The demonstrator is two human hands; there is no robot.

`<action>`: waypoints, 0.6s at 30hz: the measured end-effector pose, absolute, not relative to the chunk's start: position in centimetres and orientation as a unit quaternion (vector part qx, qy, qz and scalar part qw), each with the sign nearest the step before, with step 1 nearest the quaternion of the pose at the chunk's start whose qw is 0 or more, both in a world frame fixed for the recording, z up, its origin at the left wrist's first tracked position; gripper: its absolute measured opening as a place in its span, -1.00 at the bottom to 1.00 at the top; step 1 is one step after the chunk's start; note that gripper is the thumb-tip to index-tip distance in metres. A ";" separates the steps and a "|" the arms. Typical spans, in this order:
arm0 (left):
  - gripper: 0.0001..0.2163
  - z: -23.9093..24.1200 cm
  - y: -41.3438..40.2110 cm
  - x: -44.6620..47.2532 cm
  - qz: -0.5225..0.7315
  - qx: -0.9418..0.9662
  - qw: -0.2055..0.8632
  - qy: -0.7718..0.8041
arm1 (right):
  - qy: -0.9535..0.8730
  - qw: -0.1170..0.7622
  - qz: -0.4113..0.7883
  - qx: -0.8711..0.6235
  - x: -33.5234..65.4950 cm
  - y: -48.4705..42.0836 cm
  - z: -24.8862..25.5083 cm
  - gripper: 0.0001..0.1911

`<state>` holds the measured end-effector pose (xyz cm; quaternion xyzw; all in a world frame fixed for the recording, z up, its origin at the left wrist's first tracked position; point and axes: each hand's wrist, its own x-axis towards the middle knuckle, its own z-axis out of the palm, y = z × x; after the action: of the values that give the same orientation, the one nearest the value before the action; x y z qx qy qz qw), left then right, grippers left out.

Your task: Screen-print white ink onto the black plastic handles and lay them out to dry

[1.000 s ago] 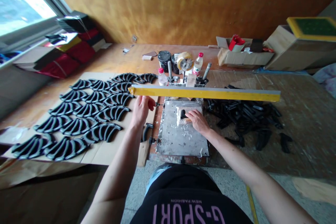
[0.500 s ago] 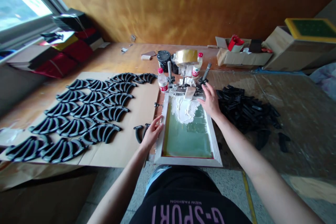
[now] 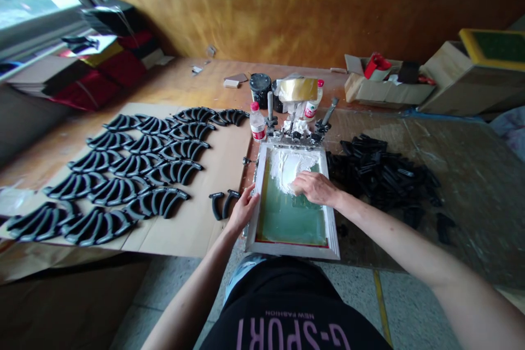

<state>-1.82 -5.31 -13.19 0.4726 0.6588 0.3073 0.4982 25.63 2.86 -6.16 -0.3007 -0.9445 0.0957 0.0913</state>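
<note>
A silver-framed printing screen with green mesh lies flat at the table's front edge, a smear of white ink at its far end. My left hand grips the frame's left rail. My right hand rests on the mesh at the near edge of the ink, its fingers curled down over a squeegee that is mostly hidden under it. Two black curved parts lie just left of the frame.
Rows of black curved parts cover a cardboard sheet on the left. A heap of black parts lies right of the screen. Bottles, a black can and clamps stand behind it. Cardboard boxes sit at the back right.
The raised screen came down flat over the metal plate. My left hand moved from the lifted frame to its left rail. My right hand left the plate, went to the back and now sits at the ink.
</note>
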 end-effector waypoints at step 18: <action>-0.42 -5.9 -5.5 -1.7 0.378 0.425 0.553 0.609 | -0.831 0.208 0.097 -0.507 25.2 8.9 -3.6 -0.44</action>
<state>-1.67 -5.51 -5.94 0.4248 0.6092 0.3779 0.5528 25.18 8.95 -3.59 -0.5072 -0.8307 0.0968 0.2082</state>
